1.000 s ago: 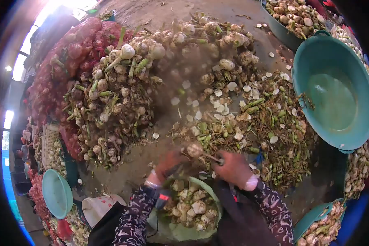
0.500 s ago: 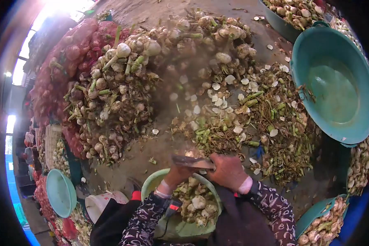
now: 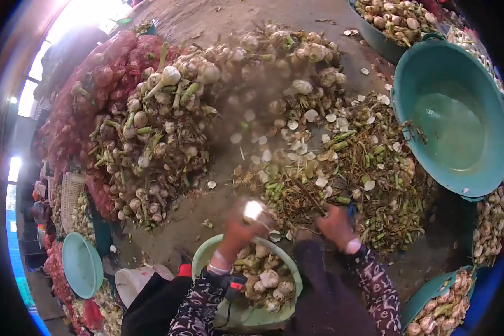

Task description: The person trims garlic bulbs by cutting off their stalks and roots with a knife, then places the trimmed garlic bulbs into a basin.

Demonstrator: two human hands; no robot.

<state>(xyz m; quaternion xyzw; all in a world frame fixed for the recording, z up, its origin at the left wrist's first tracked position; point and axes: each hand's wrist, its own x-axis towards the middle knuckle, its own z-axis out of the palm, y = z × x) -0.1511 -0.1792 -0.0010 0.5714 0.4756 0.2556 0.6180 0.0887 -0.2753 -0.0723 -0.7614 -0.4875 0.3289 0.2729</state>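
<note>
My left hand [image 3: 239,231] is wrapped round a garlic bulb [image 3: 254,210], whose pale cut face points up. It is raised over the far rim of a light green basin [image 3: 203,250]. Several trimmed garlic bulbs [image 3: 269,278] lie in that basin, below my hands. To the right, my right hand [image 3: 336,226] is closed on the handle of a knife [image 3: 309,195]. The thin blade slants up and left, over a heap of cut stalks and roots [image 3: 383,218]. Knife and bulb are apart.
A big pile of untrimmed garlic [image 3: 157,140] stands at left-centre, against red mesh sacks [image 3: 84,106]. A large teal tub [image 3: 400,112] leans at the right. Other tubs of garlic sit at top right and bottom right. A small green bowl [image 3: 83,266] stands at lower left.
My hands were together with the blade between them; now they have separated. The right hand with the knife has moved right, and the bulb's bright cut face shows in my left hand.
</note>
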